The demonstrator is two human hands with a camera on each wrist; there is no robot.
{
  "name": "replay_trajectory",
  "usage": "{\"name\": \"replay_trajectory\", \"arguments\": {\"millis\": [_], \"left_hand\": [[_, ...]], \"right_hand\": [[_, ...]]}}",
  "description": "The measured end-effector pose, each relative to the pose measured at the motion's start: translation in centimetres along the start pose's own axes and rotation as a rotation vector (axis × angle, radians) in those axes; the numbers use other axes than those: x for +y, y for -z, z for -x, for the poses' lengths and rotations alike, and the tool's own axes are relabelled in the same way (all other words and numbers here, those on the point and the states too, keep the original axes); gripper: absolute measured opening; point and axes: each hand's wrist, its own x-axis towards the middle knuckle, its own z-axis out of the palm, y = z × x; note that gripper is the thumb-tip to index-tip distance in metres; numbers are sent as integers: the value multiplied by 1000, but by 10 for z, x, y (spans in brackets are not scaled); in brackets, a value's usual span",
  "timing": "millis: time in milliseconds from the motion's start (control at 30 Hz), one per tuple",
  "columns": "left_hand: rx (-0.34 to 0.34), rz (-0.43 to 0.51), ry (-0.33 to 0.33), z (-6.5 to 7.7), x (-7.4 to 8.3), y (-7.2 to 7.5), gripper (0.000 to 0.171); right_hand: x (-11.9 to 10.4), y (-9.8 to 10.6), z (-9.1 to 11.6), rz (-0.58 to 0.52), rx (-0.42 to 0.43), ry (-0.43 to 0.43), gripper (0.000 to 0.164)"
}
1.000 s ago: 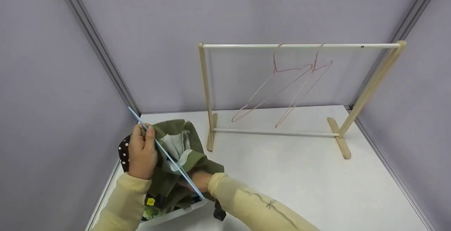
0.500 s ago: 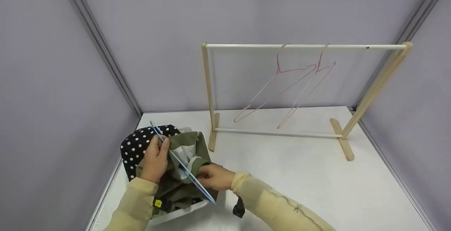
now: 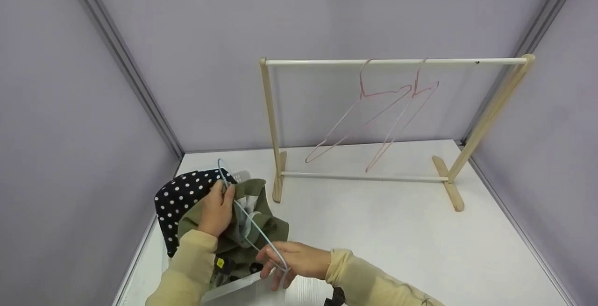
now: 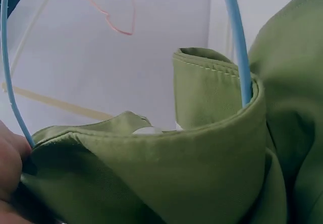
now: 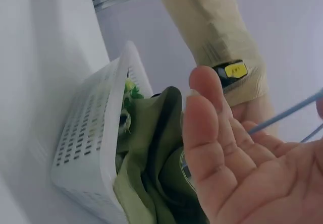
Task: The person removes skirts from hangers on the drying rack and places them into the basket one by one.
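My left hand (image 3: 218, 210) grips a light blue hanger (image 3: 257, 226) together with the edge of an olive green garment (image 3: 273, 226) above the basket. In the left wrist view, one side of the hanger (image 4: 236, 32) runs down inside the garment's stitched opening (image 4: 176, 168). My right hand (image 3: 301, 259) is at the hanger's near end, which lies across it between thumb and fingers. The right wrist view shows those fingers (image 5: 202, 133) fairly straight, palm facing the camera. How firmly the thumb touches the hanger cannot be told.
A white slotted basket (image 5: 83, 133) holds more clothes beneath the green garment. Black cloth with white dots (image 3: 180, 194) spills over its far left side. A wooden rack with a white bar (image 3: 317, 62) stands behind, carrying two pink hangers (image 3: 343, 117). Walls enclose the table.
My right hand has come out of the garment's folds and moved right to the hanger's near end. The left hand has shifted right with the hanger, uncovering more dotted cloth.
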Motion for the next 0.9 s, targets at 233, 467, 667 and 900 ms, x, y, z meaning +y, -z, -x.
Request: {"name": "replay_trajectory", "arguments": {"millis": [233, 467, 667, 900], "left_hand": [[-60, -83, -68, 2, -6, -11, 24], [-107, -114, -79, 5, -9, -14, 28], [-203, -79, 13, 15, -18, -12, 30], [-287, -50, 120, 23, -26, -7, 53]], "right_hand": [[7, -1, 24, -108, 61, -33, 71], [16, -5, 30, -75, 174, -24, 46], [22, -3, 28, 23, 219, 52, 69], [27, 1, 31, 48, 215, 127, 69]]}}
